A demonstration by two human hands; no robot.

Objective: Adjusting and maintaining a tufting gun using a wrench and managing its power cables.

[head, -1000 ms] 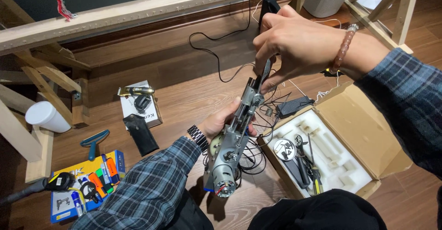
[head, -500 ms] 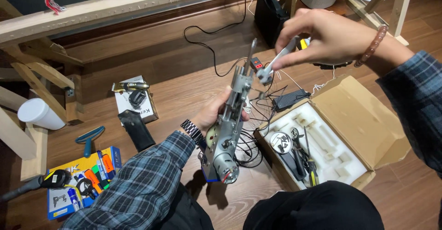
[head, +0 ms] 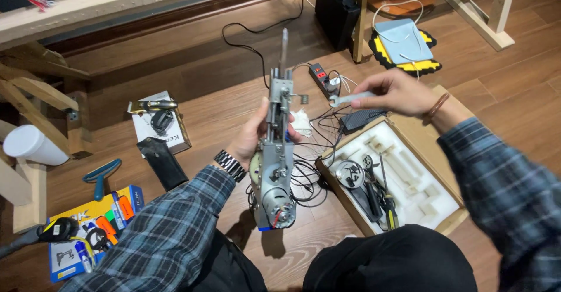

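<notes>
the floor (head: 193, 70) is brown wood planks, with things strewn about the seated person. pale timber frames stand at the far left (head: 35, 93) and the far right (head: 467, 11). a black bag (head: 336, 8) leans by a post at the top, and a yellow and black mat (head: 406, 49) lies beside it with a grey pad on it. a power strip (head: 322, 77) sits on the floor behind the hands, with black cables (head: 304, 178) looping from it.

an open cardboard box (head: 450, 222) lies at the right; its white foam tray (head: 409, 175) holds a round metal part (head: 350, 174) and a few slim tools in cut slots. at the lower left a blue tool kit (head: 76, 233) lies open with orange and green pieces in it. a white cup (head: 32, 146) lies on its side by the left frame, a blue brush (head: 100, 174) near it, and a small white box (head: 160, 125) with a black case (head: 162, 163) just below.

the left hand (head: 254, 137) grips the tufting gun (head: 276, 163) around its middle, held upright over the lap, needle pointing away. the right hand (head: 391, 92) pinches a small wrench (head: 350, 99) just right of the gun, above the box.
</notes>
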